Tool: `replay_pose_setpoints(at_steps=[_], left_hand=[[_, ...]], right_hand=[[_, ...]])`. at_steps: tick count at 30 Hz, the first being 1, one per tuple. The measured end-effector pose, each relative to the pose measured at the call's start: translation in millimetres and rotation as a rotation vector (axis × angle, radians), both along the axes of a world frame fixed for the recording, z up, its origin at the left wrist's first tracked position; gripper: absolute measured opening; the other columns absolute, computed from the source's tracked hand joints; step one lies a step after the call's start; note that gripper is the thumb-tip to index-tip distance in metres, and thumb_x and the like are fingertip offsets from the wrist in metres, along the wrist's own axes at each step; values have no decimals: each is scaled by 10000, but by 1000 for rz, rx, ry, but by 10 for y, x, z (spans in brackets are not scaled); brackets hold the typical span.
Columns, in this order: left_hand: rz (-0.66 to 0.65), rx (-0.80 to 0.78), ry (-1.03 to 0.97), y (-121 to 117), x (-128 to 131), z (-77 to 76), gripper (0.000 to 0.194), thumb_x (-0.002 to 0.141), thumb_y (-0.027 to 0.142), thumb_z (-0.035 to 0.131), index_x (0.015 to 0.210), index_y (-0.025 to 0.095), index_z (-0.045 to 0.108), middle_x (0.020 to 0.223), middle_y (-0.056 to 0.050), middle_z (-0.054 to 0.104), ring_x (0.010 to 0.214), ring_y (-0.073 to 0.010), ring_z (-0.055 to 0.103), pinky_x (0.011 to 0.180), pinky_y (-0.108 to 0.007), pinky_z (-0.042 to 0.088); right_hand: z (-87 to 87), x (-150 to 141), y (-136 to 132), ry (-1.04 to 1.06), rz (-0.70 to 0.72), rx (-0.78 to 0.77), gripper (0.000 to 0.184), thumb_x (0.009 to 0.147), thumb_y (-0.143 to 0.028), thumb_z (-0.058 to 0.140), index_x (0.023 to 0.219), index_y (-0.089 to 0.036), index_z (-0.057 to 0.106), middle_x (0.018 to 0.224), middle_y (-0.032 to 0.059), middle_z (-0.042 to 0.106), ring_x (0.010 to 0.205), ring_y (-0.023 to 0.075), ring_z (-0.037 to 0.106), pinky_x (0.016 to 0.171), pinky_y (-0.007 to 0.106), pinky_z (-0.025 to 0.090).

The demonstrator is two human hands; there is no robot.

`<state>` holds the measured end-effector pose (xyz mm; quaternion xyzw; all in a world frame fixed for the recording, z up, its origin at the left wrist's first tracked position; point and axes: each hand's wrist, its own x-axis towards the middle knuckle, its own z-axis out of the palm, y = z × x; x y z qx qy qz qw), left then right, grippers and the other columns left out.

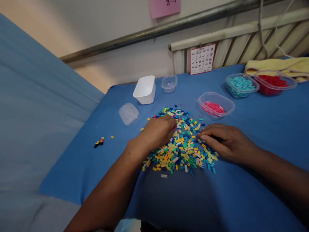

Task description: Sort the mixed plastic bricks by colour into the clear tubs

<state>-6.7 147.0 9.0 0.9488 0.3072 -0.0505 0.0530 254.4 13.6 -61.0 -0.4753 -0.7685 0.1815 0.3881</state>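
Observation:
A loose heap of small toy building bricks [185,146] in yellow, green, blue, teal and white is spread over a blue cloth. Over the heap's upper left part lies my left hand [161,129], back upward, its fingers curled down among the bricks and their tips hidden. My right hand [224,140] is at the heap's right edge, thumb and forefinger drawn together. Whatever either hand may hold is too small or hidden. Behind the right hand stands a clear tub [229,108] with pink bricks [213,108] in it.
At the back are a white tub [145,90], a small clear tub [169,84], a tub of turquoise bricks [241,84] and one of red bricks [272,82]. A clear lid [128,113] lies left. A picture card [202,59] leans against the radiator [231,48].

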Motion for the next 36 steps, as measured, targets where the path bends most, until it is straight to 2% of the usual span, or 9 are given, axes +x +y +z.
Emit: replay_pose_setpoints(at_steps=[4, 9, 15, 20, 22, 26, 29, 33, 36], left_hand=[[7, 17, 64, -27, 13, 56, 200, 1084, 189, 576, 1155, 205, 762, 1198, -67, 741, 980, -267, 697, 696, -388, 397], [-72, 14, 54, -36, 3, 62, 215, 1120, 201, 536, 1056, 172, 739, 1118, -77, 717, 939, -250, 678, 700, -387, 411], [-109, -56, 18, -20, 24, -7, 196, 1108, 126, 538, 1007, 148, 705, 1081, -88, 701, 957, -236, 674, 797, -371, 477], [-146, -54, -30, -27, 36, -46, 169, 1084, 87, 555, 1030, 150, 703, 1059, -86, 703, 947, -238, 667, 794, -362, 484], [-161, -37, -73, -19, 12, -34, 193, 1111, 112, 531, 1094, 140, 721, 1076, -99, 699, 940, -236, 663, 800, -362, 494], [-152, -84, -282, 38, -71, -5, 270, 1160, 184, 503, 1297, 157, 735, 1151, -118, 707, 1082, -247, 677, 907, -364, 533], [-123, -184, -430, 94, -90, -4, 205, 1126, 151, 568, 1221, 171, 749, 1160, -94, 725, 1121, -232, 683, 987, -373, 534], [-94, -237, -478, 173, 101, 8, 128, 1039, 108, 676, 1102, 187, 755, 1087, -42, 735, 995, -199, 693, 894, -343, 523], [-129, -255, -549, 252, 453, 36, 121, 1009, 93, 698, 1065, 177, 764, 1030, -27, 744, 911, -177, 690, 831, -324, 512]], right_hand=[[6, -4, 2, -9, -5, -1, 143, 1126, -310, 633, 1085, -270, 764, 1045, 30, 834, 928, 212, 794, 828, 357, 615], [26, -11, 1, -4, -8, -17, 159, 1131, -323, 625, 1076, -270, 764, 1025, 35, 827, 917, 213, 786, 821, 358, 607], [35, -18, 2, 5, -9, -27, 157, 1134, -324, 624, 1073, -276, 761, 993, 22, 816, 891, 198, 770, 803, 349, 597], [28, -14, 6, 5, -7, -28, 153, 1134, -327, 625, 1076, -277, 757, 986, 17, 814, 881, 192, 764, 795, 347, 590], [27, -12, 10, 5, -8, -35, 159, 1136, -331, 623, 1074, -277, 758, 975, 17, 810, 872, 191, 761, 788, 346, 586], [31, -11, 24, 8, -5, -41, 175, 1140, -337, 617, 1070, -267, 762, 984, 28, 813, 889, 196, 762, 800, 349, 582], [36, -13, 38, 18, -4, -38, 186, 1143, -336, 615, 1075, -252, 767, 1001, 38, 820, 895, 190, 764, 804, 341, 578], [50, -21, 59, 30, 0, -39, 192, 1142, -330, 615, 1066, -239, 766, 967, 34, 816, 867, 182, 751, 792, 333, 561], [62, -26, 69, 33, 1, -34, 195, 1141, -331, 612, 1061, -241, 766, 937, 28, 812, 849, 184, 746, 785, 333, 552]])
